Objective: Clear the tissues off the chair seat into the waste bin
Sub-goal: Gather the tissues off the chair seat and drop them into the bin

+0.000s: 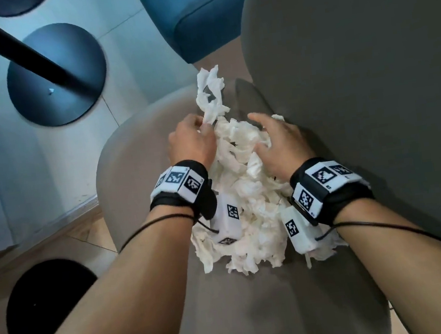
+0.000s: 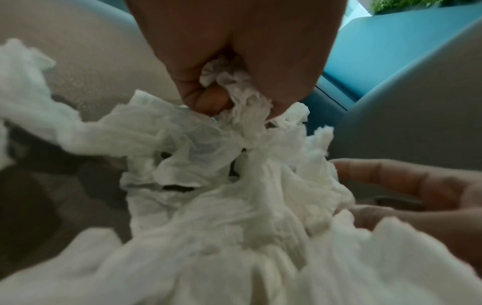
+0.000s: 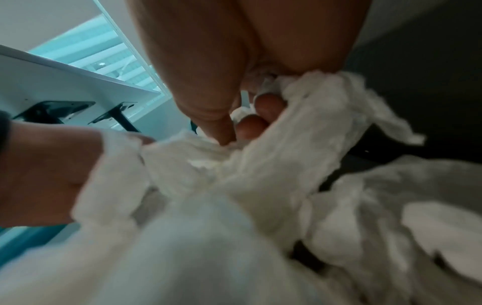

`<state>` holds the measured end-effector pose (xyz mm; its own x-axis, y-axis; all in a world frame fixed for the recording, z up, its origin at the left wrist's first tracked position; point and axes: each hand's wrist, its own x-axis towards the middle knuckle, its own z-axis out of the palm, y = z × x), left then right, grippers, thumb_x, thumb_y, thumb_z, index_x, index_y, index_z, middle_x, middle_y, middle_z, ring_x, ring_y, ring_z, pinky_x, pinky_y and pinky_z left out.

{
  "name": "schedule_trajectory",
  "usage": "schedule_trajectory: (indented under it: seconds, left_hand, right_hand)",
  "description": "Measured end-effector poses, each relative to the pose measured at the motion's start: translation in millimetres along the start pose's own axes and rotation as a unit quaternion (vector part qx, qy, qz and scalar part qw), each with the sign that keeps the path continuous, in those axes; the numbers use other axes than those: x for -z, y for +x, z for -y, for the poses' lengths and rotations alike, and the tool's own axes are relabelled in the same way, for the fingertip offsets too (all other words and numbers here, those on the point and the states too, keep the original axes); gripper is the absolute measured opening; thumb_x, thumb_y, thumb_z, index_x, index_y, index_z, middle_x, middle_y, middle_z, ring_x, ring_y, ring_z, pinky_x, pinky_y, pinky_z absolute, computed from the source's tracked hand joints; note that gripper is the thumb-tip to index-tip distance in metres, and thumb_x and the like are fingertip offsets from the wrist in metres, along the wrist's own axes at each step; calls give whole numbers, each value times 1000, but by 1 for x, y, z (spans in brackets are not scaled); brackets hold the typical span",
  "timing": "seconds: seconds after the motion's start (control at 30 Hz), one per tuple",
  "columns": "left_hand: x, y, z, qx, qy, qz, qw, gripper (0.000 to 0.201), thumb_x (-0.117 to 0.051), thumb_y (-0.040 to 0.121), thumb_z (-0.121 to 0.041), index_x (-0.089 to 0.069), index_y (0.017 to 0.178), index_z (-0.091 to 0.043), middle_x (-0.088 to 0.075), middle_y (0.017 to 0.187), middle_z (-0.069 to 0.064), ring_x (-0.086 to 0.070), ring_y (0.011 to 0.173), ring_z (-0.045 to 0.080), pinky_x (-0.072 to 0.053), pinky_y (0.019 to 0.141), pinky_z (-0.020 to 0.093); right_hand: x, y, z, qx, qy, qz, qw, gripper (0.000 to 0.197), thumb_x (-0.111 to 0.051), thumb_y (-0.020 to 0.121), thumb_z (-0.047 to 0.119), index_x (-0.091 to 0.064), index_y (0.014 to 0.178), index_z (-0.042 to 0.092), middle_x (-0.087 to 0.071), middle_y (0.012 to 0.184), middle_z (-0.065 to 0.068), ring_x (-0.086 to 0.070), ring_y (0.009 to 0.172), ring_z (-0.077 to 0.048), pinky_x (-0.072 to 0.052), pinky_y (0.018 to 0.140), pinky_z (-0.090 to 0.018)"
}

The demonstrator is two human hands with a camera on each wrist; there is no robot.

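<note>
No readable writing; my left hand pinches a tissue strand while my right hand, fingers curled, grips the tissue pile between them.

bare forearms; black wrist straps carrying white blocks with black square-code markers, thin black cables.

You have plain white tissues, unpatterned, heaped on a grey-beige chair seat; the chair back reads darker grey. Your wristbands are black, carrying white blocks printed with black-and-white square code patterns. Beyond the seat sits a teal-blue upholstered chair. The round base on the floor is black, as is its post. The floor tiles are pale blue-grey, with a brown wood-toned strip nearer you.
</note>
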<state>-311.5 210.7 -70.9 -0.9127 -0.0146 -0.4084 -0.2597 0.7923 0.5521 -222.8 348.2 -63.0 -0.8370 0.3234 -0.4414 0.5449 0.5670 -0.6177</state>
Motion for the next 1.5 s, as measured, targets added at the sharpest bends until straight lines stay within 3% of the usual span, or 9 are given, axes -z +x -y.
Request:
schedule_trajectory:
  seconds: [0.13, 0.23, 0.4, 0.53, 0.63, 0.77, 1.13, 1.33, 1.5]
  left_hand:
    - [11, -26, 11, -4, -34, -15, 999, 32, -38, 87, -25, -38, 56, -15, -45, 57, -2, -39, 55, 22, -35, 53, 32]
    - [22, -43, 21, -3, -27, -41, 999, 42, -49, 87, -30, -29, 53, -16, -32, 55, 0, -26, 51, 15, -23, 53, 33]
    - [33, -35, 21, -74, 9, -92, 993, 22, -63, 85, -18, -53, 68, -7, -47, 78, -3, -44, 72, 13, -30, 61, 24]
    - [27, -4, -7, -147, 24, -10, 989, 19, -62, 87, -14, -56, 102, -24, -61, 96, -3, -57, 79, 14, -44, 70, 8]
    - [10, 18, -19, -163, 104, 35, 980, 36, -62, 89, -20, -52, 122, -34, -65, 106, 5, -62, 96, 29, -52, 87, 35]
    - [0, 29, -17, -145, 172, 27, 974, 26, -58, 87, -28, -60, 113, -25, -69, 107, 7, -62, 96, 33, -46, 79, 35]
    - [49, -63, 33, -84, -55, -45, 994, 57, -54, 96, -49, -38, 53, -15, -36, 65, -8, -32, 55, 11, -34, 53, 25]
    - [67, -121, 74, 18, -103, 4, 995, 12, -51, 101, -25, -62, 99, -28, -72, 89, -4, -67, 66, 8, -49, 56, 13]
    - [68, -134, 95, 15, -72, 31, 997, 59, -44, 90, 4, -62, 116, -45, -66, 107, -16, -62, 82, 1, -50, 64, 20]
  right_hand:
    - [-4, -8, -5, -35, 13, -8, 999, 23, -46, 86, 14, -68, 92, 18, -64, 101, -8, -56, 101, -30, -46, 85, -36]
    - [-2, -20, -5, -72, 60, -43, 995, 31, -45, 82, 21, -32, 55, 13, -37, 58, -1, -35, 59, -24, -31, 54, -34]
    - [3, -37, -4, -87, 87, -69, 990, 54, -55, 86, 49, -30, 55, 13, -32, 50, 4, -32, 50, -19, -29, 47, -31]
    - [2, -33, -5, -55, 84, -82, 991, 12, -59, 87, 26, -53, 81, 17, -58, 70, 6, -53, 64, -17, -37, 50, -20]
    - [0, -21, -4, -16, 79, -80, 994, 32, -54, 83, 6, -58, 105, 28, -57, 99, 3, -56, 85, -19, -41, 65, -16]
    - [-6, 0, -2, -3, -9, -68, 998, 50, -58, 86, 7, -53, 129, 30, -44, 127, -1, -56, 101, -27, -47, 90, -35]
    - [-14, -9, -13, -14, 19, -115, 993, 18, -55, 85, 11, -68, 96, 15, -67, 96, -3, -58, 85, -23, -39, 66, -23]
    - [7, -49, -1, -5, 51, -137, 989, 19, -57, 81, 5, -69, 78, 19, -66, 84, 5, -55, 74, -13, -35, 61, -19]
    - [21, -78, 4, 13, 60, -147, 987, 27, -55, 77, -4, -60, 68, 21, -54, 86, 0, -53, 78, -13, -38, 64, -17]
